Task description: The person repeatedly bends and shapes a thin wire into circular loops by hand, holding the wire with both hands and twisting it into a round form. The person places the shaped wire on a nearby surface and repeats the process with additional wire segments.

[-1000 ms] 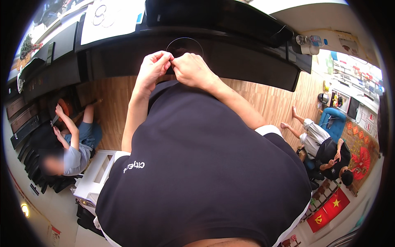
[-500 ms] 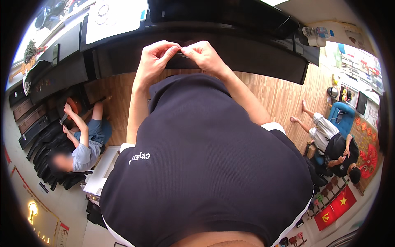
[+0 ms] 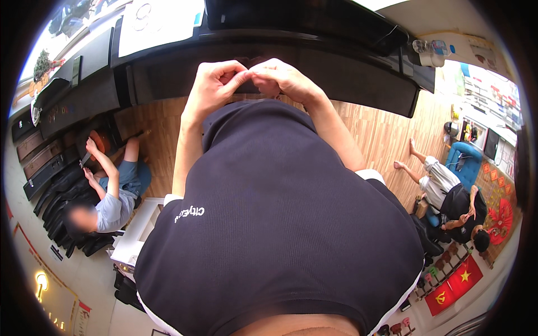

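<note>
In front of my dark shirt, my left hand [image 3: 214, 88] and my right hand [image 3: 287, 81] meet. The left thumb and index finger are pinched, with their tips against the curled fingers of the right hand. Whatever lies between the fingertips is too small or hidden to name. Just beyond both hands runs a long, glossy black furniture front [image 3: 358, 78]. To the far left of the hands, a white sheet [image 3: 159, 28] with round outlines drawn on it lies on the black surface.
A clear plastic bottle [image 3: 436, 47] is at the far right. On the left, a seated person [image 3: 115, 210] holds a brown stringed instrument [image 3: 100, 144]. Another person [image 3: 457, 201] sits on the right by a blue chair [image 3: 465, 159]. Dark instrument cases [image 3: 47, 176] line the left wall.
Both hands have come slightly nearer to my body. My right hand has turned and its fingers are curled in more; the thin line between the fingertips no longer shows.
</note>
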Demonstrator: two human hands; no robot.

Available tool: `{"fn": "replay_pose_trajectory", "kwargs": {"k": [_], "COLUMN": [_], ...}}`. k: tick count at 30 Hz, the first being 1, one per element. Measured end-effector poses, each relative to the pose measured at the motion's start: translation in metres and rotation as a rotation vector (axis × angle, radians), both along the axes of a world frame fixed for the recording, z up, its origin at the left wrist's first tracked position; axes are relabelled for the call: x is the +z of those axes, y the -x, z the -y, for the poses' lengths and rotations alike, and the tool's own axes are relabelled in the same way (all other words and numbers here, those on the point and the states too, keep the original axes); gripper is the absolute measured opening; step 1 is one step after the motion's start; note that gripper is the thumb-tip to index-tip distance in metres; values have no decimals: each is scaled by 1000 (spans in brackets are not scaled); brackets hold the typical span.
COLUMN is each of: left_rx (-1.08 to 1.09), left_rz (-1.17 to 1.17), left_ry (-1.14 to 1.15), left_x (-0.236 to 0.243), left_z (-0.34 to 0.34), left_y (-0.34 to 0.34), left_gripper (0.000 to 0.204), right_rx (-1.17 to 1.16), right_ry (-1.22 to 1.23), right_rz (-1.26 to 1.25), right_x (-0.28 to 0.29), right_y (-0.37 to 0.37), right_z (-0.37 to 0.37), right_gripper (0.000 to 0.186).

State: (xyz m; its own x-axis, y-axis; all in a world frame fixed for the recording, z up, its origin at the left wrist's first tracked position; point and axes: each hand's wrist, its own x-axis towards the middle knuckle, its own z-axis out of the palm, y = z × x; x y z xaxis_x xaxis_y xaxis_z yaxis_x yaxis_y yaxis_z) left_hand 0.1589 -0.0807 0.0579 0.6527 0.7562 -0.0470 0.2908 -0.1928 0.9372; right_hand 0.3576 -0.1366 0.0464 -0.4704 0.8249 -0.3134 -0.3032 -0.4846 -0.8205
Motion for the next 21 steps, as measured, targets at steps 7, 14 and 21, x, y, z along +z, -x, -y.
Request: {"fn": "replay_pose_trajectory", "kwargs": {"k": [7,14,21], "left_rx": [362,725,465], "left_rz": [156,184,-264], "left_ry": [-151,-357,-461], "left_x": [-4,-12,-16], "left_z": [-8,-30,-20], "left_y": [7,38,32], "left_gripper": [9,10,19], "right_rx": [16,-117,-221], "right_ry": [62,113,22], "right_rz": [-230,-305,-381], "right_x": [-13,-7,-6], "right_y": [-6,-12,-9], "right_z": [-1,2,1], "right_gripper": [41,38,29]}}
